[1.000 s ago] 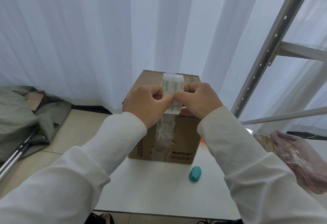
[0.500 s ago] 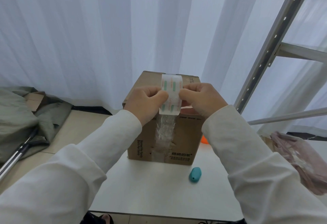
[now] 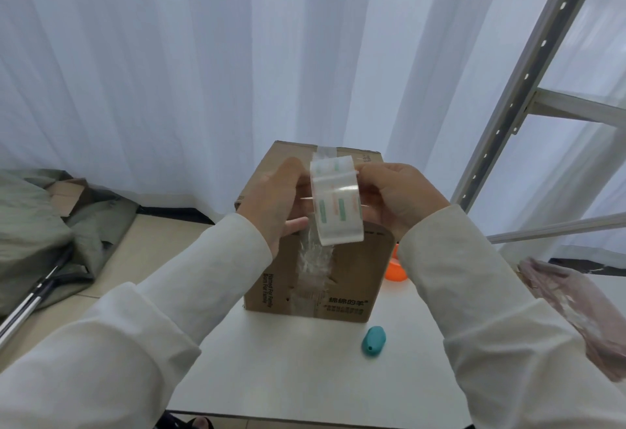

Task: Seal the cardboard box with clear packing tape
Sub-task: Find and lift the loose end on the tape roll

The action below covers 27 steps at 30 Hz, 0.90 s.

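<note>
A brown cardboard box (image 3: 355,269) stands on the white table (image 3: 298,371), with crinkled clear tape running down its front face and over its top. Above the box's near top edge, both hands hold a roll of clear packing tape (image 3: 337,201) with green and orange print. My left hand (image 3: 274,201) holds the roll's left side, fingers curled at it. My right hand (image 3: 396,198) grips the roll's right side. A loose flap of tape lies over the roll's top.
A teal oval object (image 3: 373,341) lies on the table in front of the box. An orange object (image 3: 394,271) peeks out right of the box. A metal shelf frame (image 3: 528,90) rises at right, pink fabric (image 3: 582,306) below it. Grey cloth (image 3: 40,225) lies on the floor left.
The hands have moved slightly apart and lifted the roll. The roll has turned, so more of its printed face and a loose tape flap show.
</note>
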Each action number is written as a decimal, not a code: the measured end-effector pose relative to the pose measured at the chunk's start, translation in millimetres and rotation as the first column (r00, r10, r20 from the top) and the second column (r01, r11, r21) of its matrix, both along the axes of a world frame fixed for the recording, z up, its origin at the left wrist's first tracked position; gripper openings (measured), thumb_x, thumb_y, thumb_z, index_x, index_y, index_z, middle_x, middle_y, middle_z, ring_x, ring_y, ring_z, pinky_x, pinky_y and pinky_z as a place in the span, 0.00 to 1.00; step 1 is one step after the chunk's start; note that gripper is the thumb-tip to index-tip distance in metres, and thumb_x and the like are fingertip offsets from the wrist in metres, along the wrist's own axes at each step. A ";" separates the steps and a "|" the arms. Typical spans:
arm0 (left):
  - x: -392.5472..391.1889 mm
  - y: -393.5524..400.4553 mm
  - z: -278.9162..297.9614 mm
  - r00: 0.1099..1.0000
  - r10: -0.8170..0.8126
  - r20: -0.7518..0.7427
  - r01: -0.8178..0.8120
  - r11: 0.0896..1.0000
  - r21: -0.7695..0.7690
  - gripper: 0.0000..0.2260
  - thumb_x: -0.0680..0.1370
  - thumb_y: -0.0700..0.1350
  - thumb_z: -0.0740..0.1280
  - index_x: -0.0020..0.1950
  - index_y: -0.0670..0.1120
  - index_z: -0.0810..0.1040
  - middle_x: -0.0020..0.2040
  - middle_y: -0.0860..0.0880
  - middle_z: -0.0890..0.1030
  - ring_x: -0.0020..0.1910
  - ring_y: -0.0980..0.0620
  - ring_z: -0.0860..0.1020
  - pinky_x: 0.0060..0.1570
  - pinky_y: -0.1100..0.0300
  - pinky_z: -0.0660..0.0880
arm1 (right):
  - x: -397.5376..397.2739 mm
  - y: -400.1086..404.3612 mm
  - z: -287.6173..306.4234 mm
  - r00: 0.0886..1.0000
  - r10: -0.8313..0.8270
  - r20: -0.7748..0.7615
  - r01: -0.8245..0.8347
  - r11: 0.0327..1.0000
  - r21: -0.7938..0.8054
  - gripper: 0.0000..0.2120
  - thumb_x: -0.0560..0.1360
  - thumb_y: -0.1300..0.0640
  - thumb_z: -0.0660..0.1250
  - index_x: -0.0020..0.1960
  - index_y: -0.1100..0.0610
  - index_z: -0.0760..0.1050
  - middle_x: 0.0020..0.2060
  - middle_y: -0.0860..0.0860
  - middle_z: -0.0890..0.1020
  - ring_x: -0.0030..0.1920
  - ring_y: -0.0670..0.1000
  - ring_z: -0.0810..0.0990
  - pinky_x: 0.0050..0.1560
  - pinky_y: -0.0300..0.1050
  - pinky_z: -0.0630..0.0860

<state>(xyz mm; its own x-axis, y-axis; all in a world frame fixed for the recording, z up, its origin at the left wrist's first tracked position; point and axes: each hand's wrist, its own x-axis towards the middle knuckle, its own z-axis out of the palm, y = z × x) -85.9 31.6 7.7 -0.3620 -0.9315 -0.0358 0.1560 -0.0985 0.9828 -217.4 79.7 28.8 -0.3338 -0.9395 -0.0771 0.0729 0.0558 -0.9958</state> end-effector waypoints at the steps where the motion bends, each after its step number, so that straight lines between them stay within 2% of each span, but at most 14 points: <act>1: -0.5 0.8 -0.8 1.000 -0.015 -0.012 0.015 1.000 0.010 0.10 0.74 0.45 0.60 0.34 0.48 0.77 0.33 0.53 0.82 0.37 0.50 0.80 0.57 0.46 0.75 | 0.1 0.0 1.1 1.000 0.003 0.029 -0.003 1.000 0.018 0.12 0.74 0.65 0.62 0.34 0.59 0.78 0.28 0.51 0.84 0.29 0.48 0.83 0.35 0.44 0.81; 4: -0.7 0.7 -2.5 0.999 -0.040 -0.004 0.040 0.999 0.000 0.09 0.74 0.48 0.63 0.37 0.48 0.79 0.37 0.51 0.84 0.40 0.50 0.81 0.55 0.48 0.77 | -0.7 -0.4 2.3 0.997 0.004 0.078 -0.010 0.997 0.071 0.13 0.75 0.60 0.59 0.33 0.58 0.73 0.24 0.50 0.81 0.25 0.48 0.81 0.31 0.42 0.80; 7: -0.5 0.4 -2.0 0.999 -0.049 -0.008 0.049 0.999 -0.002 0.08 0.75 0.48 0.65 0.40 0.47 0.80 0.41 0.49 0.83 0.43 0.48 0.80 0.48 0.52 0.79 | -1.6 -0.2 1.8 0.998 0.040 0.045 -0.044 0.994 0.098 0.11 0.75 0.56 0.60 0.37 0.58 0.75 0.25 0.50 0.81 0.26 0.48 0.81 0.34 0.44 0.81; 11: 0.6 2.1 -3.8 0.997 -0.063 0.042 0.065 0.996 -0.068 0.08 0.76 0.43 0.65 0.36 0.48 0.78 0.34 0.51 0.82 0.38 0.51 0.81 0.39 0.58 0.81 | -0.4 0.4 -0.8 0.993 0.071 -0.090 -0.061 0.993 0.104 0.05 0.74 0.60 0.64 0.43 0.60 0.78 0.32 0.52 0.85 0.33 0.49 0.84 0.36 0.44 0.82; 14: 2.3 3.8 -5.1 0.994 -0.072 0.076 0.082 0.989 -0.125 0.08 0.76 0.40 0.65 0.39 0.48 0.79 0.35 0.52 0.83 0.38 0.54 0.82 0.37 0.61 0.81 | 0.3 0.9 -2.2 0.980 0.072 -0.183 -0.054 0.994 0.099 0.04 0.73 0.62 0.65 0.44 0.60 0.79 0.40 0.55 0.85 0.38 0.50 0.85 0.37 0.43 0.81; 16: 3.1 4.7 -5.7 0.991 -0.053 0.119 0.075 0.980 -0.183 0.08 0.76 0.40 0.64 0.40 0.49 0.79 0.39 0.52 0.83 0.39 0.55 0.82 0.37 0.63 0.81 | 0.7 1.2 -2.1 0.966 0.086 -0.242 -0.063 0.993 0.103 0.03 0.73 0.62 0.66 0.45 0.60 0.78 0.44 0.55 0.85 0.43 0.51 0.85 0.43 0.46 0.82; 19: 3.0 6.1 -7.3 0.981 0.005 0.194 0.052 0.956 -0.288 0.05 0.76 0.41 0.65 0.45 0.48 0.80 0.44 0.50 0.83 0.43 0.52 0.82 0.43 0.59 0.81 | 2.0 2.0 -2.1 0.934 0.102 -0.341 -0.069 0.992 0.107 0.05 0.73 0.62 0.67 0.47 0.61 0.79 0.46 0.55 0.85 0.47 0.53 0.85 0.50 0.50 0.81; 21: 3.5 7.2 -8.4 0.968 0.073 0.241 0.029 0.919 -0.394 0.06 0.75 0.42 0.66 0.49 0.48 0.81 0.40 0.52 0.83 0.42 0.54 0.82 0.43 0.61 0.80 | 3.6 2.6 -2.1 0.916 0.092 -0.390 -0.061 0.994 0.091 0.04 0.72 0.62 0.67 0.47 0.61 0.79 0.45 0.54 0.85 0.46 0.53 0.85 0.50 0.50 0.81; 24: 4.5 9.4 -9.0 0.931 0.174 0.320 0.038 0.827 -0.561 0.09 0.75 0.44 0.66 0.53 0.47 0.82 0.33 0.59 0.78 0.35 0.60 0.78 0.36 0.70 0.77 | 5.8 4.2 -2.0 0.904 0.069 -0.422 -0.047 0.997 0.061 0.02 0.72 0.64 0.68 0.44 0.60 0.79 0.43 0.53 0.84 0.44 0.51 0.85 0.47 0.47 0.82; 27: 4.9 10.4 -7.4 0.915 0.206 0.346 0.049 0.795 -0.604 0.10 0.74 0.44 0.66 0.53 0.48 0.82 0.32 0.60 0.77 0.32 0.61 0.78 0.32 0.74 0.74 | 5.8 5.6 -2.1 0.897 0.042 -0.441 -0.029 0.999 0.036 0.02 0.71 0.64 0.68 0.43 0.60 0.79 0.45 0.55 0.85 0.43 0.52 0.85 0.47 0.48 0.82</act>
<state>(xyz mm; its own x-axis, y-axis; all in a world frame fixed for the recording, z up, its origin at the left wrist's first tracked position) -81.0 42.0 0.4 -0.3629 -0.8359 0.4118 -0.2549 0.5141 0.8190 -211.5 85.3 26.7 -0.3058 -0.9511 0.0445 -0.3759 0.0777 -0.9234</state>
